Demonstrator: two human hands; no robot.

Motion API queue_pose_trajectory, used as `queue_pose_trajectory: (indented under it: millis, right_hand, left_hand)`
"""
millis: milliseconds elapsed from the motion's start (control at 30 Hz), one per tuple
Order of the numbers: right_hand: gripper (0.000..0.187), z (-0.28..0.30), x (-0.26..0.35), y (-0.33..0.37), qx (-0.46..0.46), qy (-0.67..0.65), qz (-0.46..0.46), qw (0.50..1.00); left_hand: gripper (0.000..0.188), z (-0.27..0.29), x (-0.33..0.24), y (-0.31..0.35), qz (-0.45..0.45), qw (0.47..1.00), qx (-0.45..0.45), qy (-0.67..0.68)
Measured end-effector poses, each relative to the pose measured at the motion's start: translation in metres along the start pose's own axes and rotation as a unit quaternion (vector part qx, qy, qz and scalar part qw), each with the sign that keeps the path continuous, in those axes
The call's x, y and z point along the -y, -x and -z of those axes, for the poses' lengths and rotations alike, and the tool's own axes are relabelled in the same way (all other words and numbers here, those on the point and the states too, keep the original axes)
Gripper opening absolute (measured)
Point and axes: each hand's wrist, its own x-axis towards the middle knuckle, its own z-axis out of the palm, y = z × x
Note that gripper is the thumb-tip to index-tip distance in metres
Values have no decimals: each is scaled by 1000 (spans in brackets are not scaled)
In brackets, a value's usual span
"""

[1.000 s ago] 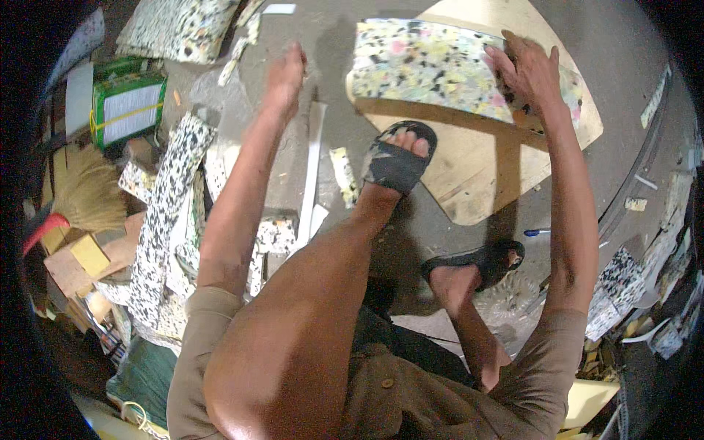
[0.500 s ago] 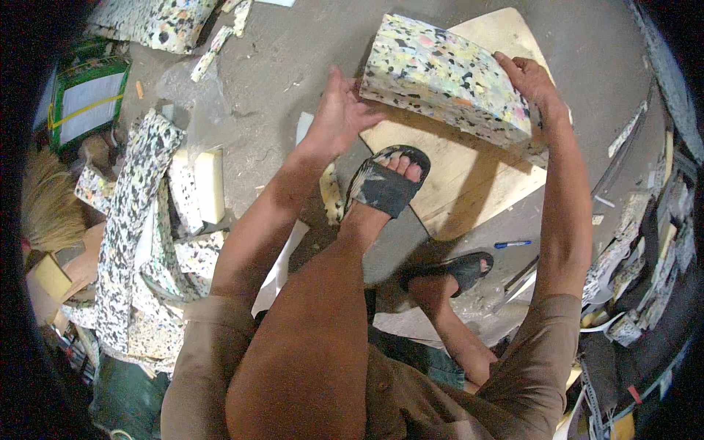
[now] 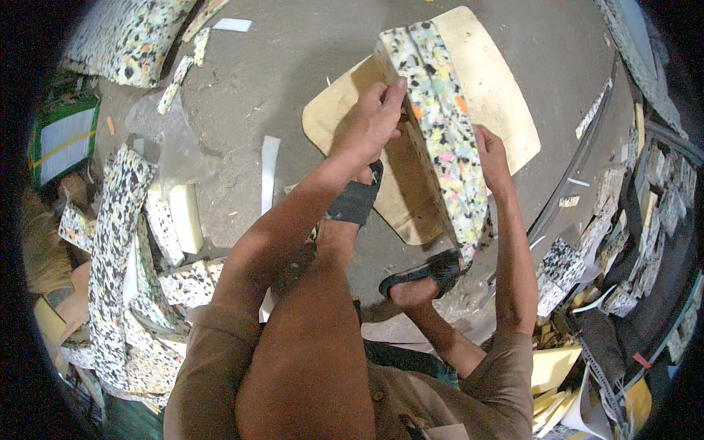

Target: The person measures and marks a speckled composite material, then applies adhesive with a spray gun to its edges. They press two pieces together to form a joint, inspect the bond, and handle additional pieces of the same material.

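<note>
Head view: the speckled rebonded-foam block [image 3: 438,95] sat over a pale round-cornered board [image 3: 502,88] on the concrete floor [image 3: 242,110]. Long axis ran away from the wearer, near end by the right sandal [image 3: 400,280]; a narrow face showed upward. Couldn't tell whether it bore on the board or hung just clear.

Left hand [image 3: 378,121] had the block's left edge, thumb and curled fingers drawn in narrow against it. Right hand [image 3: 493,155] held the opposite side, lower down, fingers partly hidden behind the foam. So one block, both hands.

Handling, my read: light for its bulk, springy, stiff enough at that thickness to keep its shape. Pores should grip well, not slippery. Edges and corners looked likeliest to crumble or tear under a hard pinch. Best hold: flat palms on the two broad faces near mid-length; fingertip edge grips would let it twist.

Around it: left sandal [image 3: 352,203] beside the board's near-left side, white strip [image 3: 269,174] left of that, clear plastic bag [image 3: 169,143] and long speckled foam strip [image 3: 116,264] further left, yellow offcuts [image 3: 555,367] low right.
</note>
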Motion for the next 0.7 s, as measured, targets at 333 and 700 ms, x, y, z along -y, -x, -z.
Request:
queue_pose_trajectory:
  millis: [333,700]
  right_hand:
    - [58,-18,142,-53,-84,16,131,988]
    - [75,-21,163,-69,-43,101,27,994]
  left_hand:
    - [57,13,-48,-37,-147,960,-166,-172]
    - [46,5,-29,-55,-288,909,-232,-192]
